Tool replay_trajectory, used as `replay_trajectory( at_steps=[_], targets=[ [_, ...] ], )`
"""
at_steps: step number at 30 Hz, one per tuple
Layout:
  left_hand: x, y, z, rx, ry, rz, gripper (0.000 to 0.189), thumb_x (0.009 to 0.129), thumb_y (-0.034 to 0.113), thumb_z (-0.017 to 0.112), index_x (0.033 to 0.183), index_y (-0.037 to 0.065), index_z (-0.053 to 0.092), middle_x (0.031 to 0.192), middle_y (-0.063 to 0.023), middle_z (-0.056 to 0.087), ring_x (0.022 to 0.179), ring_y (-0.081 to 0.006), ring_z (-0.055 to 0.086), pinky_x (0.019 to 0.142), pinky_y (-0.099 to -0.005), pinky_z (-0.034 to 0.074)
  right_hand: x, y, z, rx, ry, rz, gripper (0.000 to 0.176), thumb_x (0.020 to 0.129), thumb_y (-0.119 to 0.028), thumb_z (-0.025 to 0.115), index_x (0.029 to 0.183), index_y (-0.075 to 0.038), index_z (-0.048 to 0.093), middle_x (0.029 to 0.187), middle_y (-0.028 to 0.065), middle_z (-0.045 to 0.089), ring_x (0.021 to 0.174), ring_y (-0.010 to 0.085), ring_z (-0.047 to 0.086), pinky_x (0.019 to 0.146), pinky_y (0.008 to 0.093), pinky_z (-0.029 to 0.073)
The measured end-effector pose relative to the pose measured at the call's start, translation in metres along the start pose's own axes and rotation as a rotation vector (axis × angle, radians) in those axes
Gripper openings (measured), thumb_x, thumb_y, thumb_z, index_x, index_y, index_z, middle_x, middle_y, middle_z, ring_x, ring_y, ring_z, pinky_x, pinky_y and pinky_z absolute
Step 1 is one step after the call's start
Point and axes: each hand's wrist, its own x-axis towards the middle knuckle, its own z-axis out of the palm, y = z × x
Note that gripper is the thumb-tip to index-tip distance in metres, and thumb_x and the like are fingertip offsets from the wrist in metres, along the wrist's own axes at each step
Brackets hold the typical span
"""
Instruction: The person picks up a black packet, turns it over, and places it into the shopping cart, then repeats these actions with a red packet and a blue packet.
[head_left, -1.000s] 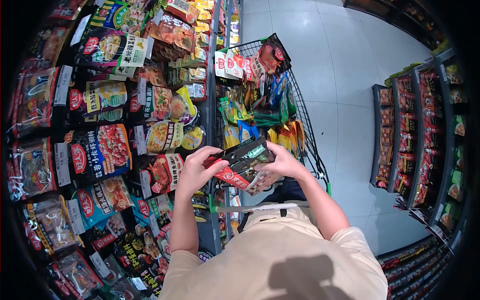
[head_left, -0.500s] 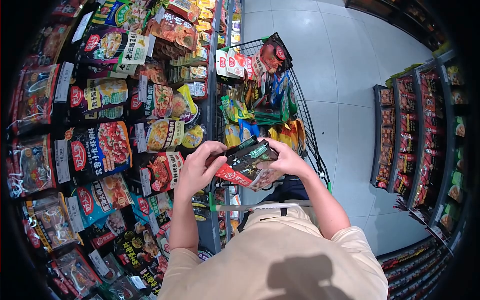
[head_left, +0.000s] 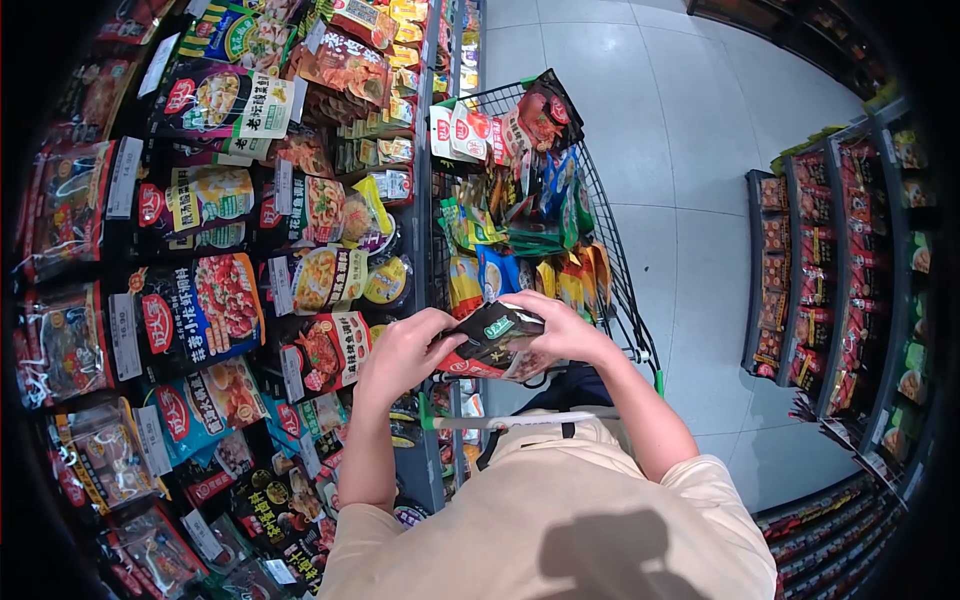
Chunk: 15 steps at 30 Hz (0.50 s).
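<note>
You hold a dark packet in both hands, your left hand and right hand each with a closed grip on one end. It hangs over the loaded cart, beside the shelf, resting in neither. Its print is probably too blurred to read.

Left hand, right hand close together, both apparently clenched.

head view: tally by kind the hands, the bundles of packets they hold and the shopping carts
hands: 2, left hand and right hand
bundle of packets, held by both hands: 1
shopping cart: 1
total: 4
</note>
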Motion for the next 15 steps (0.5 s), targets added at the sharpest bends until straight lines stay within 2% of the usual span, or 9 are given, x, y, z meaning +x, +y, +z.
replay_trajectory(
  at_steps=[2, 8, 11, 13, 15],
  targets=[
    [0.001, -0.002, 0.001, 0.062, -0.012, 0.041, 0.017, 0.085, 0.014, 0.074, 0.090, 0.000, 0.065, 0.089, -0.0117, 0.068, 0.071, -0.0335, 0.067, 0.059, -0.0401, 0.052, 0.002, 0.002, -0.001, -0.010, -0.001, -0.003, 0.067, 0.073, -0.013, 0.083, 0.134, -0.007, 0.057, 0.125, 0.0114, 0.060, 0.116, 0.0272, 0.059, 0.100, 0.0362, 0.046],
    [0.006, -0.006, 0.005, 0.065, 0.080, 0.149, 0.016, 0.082, 0.009, 0.075, 0.084, 0.000, 0.063, 0.085, -0.0121, 0.067, 0.073, -0.0324, 0.066, 0.060, -0.0396, 0.052, 0.009, 0.006, -0.005, -0.016, -0.015, -0.036, 0.068, 0.072, -0.013, 0.082, 0.135, -0.011, 0.056, 0.126, 0.0117, 0.059, 0.119, 0.0312, 0.058, 0.102, 0.0376, 0.045],
    [0.009, -0.006, 0.002, 0.077, 0.116, 0.195, 0.016, 0.080, 0.007, 0.076, 0.083, 0.001, 0.062, 0.083, -0.0115, 0.068, 0.073, -0.0307, 0.066, 0.060, -0.0387, 0.052, 0.013, 0.003, -0.006, -0.029, -0.036, -0.037, 0.070, 0.073, -0.016, 0.081, 0.138, -0.012, 0.054, 0.130, 0.0121, 0.057, 0.123, 0.0317, 0.055, 0.105, 0.0391, 0.043],
    [0.010, -0.003, -0.003, 0.098, 0.135, 0.209, 0.015, 0.080, 0.006, 0.076, 0.082, 0.001, 0.062, 0.083, -0.0114, 0.068, 0.073, -0.0302, 0.067, 0.060, -0.0383, 0.052, 0.017, -0.003, -0.007, -0.073, -0.035, -0.008, 0.074, 0.075, -0.021, 0.081, 0.142, -0.012, 0.050, 0.137, 0.0135, 0.054, 0.129, 0.0326, 0.050, 0.110, 0.0425, 0.038],
    [0.013, -0.003, -0.007, 0.121, 0.153, 0.225, 0.014, 0.079, 0.005, 0.076, 0.082, 0.000, 0.062, 0.082, -0.0113, 0.068, 0.072, -0.0297, 0.067, 0.060, -0.0380, 0.052, 0.022, -0.004, -0.006, -0.132, 0.000, -0.035, 0.076, 0.076, -0.019, 0.081, 0.143, -0.011, 0.048, 0.139, 0.0141, 0.052, 0.130, 0.0319, 0.049, 0.110, 0.0411, 0.038]
  ],
)
